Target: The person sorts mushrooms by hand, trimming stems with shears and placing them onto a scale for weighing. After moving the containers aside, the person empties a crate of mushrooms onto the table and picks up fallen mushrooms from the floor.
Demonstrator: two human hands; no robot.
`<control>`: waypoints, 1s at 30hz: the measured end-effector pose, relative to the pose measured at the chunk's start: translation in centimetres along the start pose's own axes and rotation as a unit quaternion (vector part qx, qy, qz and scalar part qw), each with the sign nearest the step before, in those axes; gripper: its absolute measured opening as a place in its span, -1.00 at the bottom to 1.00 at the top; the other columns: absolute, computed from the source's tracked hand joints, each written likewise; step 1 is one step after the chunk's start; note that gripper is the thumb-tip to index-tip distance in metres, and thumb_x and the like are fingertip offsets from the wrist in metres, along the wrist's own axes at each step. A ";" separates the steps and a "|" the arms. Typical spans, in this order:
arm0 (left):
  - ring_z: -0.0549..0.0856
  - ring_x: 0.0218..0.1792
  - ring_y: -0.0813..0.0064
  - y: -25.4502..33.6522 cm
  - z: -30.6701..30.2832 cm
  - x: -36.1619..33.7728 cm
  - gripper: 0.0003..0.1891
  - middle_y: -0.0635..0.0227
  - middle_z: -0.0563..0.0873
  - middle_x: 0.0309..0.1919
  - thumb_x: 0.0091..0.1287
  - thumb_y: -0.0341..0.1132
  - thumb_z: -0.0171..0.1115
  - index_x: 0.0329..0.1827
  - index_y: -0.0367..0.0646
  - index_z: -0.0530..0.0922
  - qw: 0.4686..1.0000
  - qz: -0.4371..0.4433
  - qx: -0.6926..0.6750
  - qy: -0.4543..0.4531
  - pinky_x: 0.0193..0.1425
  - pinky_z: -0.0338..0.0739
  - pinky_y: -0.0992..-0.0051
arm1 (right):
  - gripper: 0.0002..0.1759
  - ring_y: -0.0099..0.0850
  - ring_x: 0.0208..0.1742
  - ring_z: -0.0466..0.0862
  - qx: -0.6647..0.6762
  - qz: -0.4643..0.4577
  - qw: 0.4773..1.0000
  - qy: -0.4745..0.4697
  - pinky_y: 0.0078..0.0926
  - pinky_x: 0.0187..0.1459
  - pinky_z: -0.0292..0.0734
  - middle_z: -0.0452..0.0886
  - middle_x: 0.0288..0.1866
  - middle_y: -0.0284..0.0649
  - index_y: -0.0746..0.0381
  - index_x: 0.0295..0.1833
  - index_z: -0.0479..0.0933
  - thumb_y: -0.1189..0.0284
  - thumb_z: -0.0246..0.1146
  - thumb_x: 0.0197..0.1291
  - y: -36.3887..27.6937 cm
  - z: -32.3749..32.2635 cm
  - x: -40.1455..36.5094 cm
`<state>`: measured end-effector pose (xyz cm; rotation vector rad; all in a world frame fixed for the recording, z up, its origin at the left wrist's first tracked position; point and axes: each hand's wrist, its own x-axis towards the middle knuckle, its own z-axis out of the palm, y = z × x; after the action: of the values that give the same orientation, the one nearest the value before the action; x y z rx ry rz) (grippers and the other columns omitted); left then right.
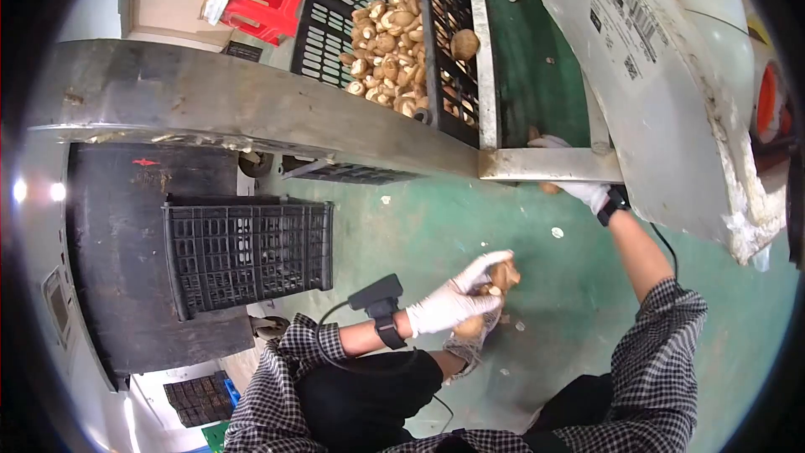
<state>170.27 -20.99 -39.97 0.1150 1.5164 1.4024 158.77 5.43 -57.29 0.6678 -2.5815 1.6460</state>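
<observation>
My left hand (457,302), in a white glove with a black device strapped at the wrist, is closed around brown mushrooms (503,275) low over the green floor. Close beneath it is a yellowish object (468,327) by the clear wrap at my foot. My right hand (584,190), also gloved, reaches under the metal frame bar (545,165), which hides its middle. Its fingers stretch out beyond the bar, apart from the thumb. One mushroom (533,132) lies at those fingertips, another (549,188) beside the thumb.
A black crate (429,42) full of mushrooms stands on the metal frame, a single mushroom (464,44) at its side. To the left is an empty black crate (251,256) on a dark board. A white labelled box (662,109) overhangs the right side. Scraps dot the floor.
</observation>
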 end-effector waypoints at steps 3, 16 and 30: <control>0.52 0.15 0.50 0.9 -0.3 0.0 -0.33 0.36 0.46 0.22 0.35 -0.45 0.18 0.48 0.09 0.12 0.996 -0.027 -0.027 0.076 0.26 0.39 0.46 | -0.40 -0.52 0.18 0.48 0.325 0.279 0.903 -0.042 -0.50 0.23 0.36 0.52 0.17 -0.26 0.25 0.30 0.37 0.34 0.35 0.16 -5.0 -0.8 -6.2; 0.53 0.11 0.54 6.2 -1.3 -0.9 -0.29 0.30 0.49 0.18 0.35 -0.38 0.21 0.51 0.05 0.06 0.992 0.101 0.065 0.047 0.18 0.41 0.47 | -0.12 -0.55 -0.10 0.56 0.675 0.201 0.708 -0.058 -0.55 -0.06 0.55 0.49 0.06 -0.29 0.18 0.40 0.19 0.20 0.42 -0.01 -21.1 -5.3 -10.8; 0.71 -0.35 0.21 29.6 8.8 -19.4 -0.54 0.22 0.57 0.02 0.17 -0.30 0.30 0.18 0.26 0.52 0.673 0.375 0.638 -0.009 -0.34 0.66 0.35 | -0.27 -0.40 0.36 0.34 0.447 0.053 0.892 0.048 -0.38 0.36 0.22 0.35 0.34 -0.16 0.25 0.31 0.35 0.46 0.45 -0.03 -49.2 -17.6 -9.4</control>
<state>169.74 -18.33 -3.66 1.7727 2.2834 0.5369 180.93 6.40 -9.09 0.4078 -1.6933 2.8052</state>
